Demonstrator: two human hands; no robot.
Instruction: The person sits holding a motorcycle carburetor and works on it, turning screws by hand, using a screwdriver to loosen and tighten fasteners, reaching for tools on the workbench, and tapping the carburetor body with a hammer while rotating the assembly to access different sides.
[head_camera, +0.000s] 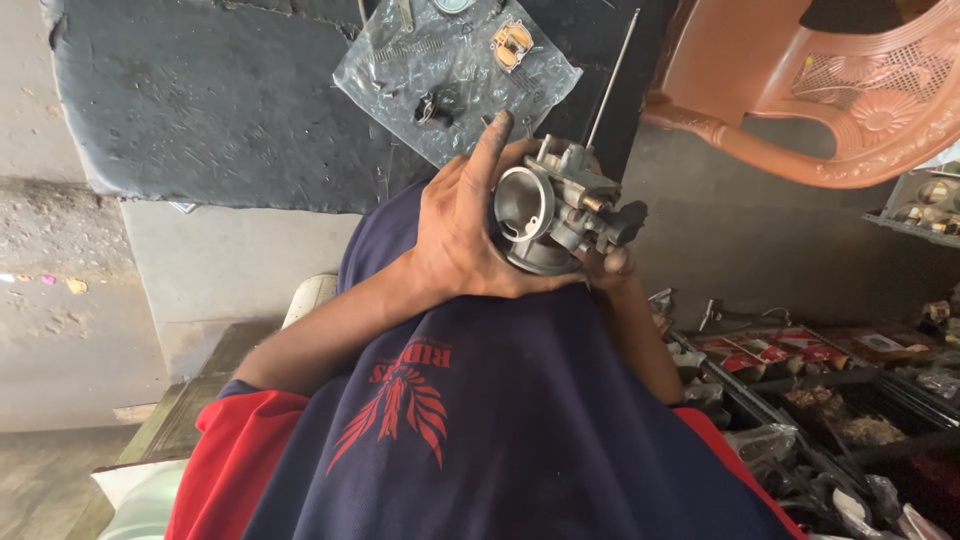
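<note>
A silver metal carburetor (556, 212) with a round throat and a black fitting on its side is held above my lap. My left hand (462, 228) wraps around its left side, index finger stretched up past the top. Beneath and behind the part sits my right hand (610, 264), mostly hidden, only fingertips showing at its lower right. A thin metal rod (612, 78) rises from the carburetor's top. Below the hands is my navy shirt with a red print and red sleeves (480, 420).
A clear plastic sheet (455, 75) with small parts lies on a dark mat (210, 100) ahead. A pink plastic chair (830, 90) stands at upper right. Trays of spare parts and tools (830, 390) crowd the right side. Concrete floor lies left.
</note>
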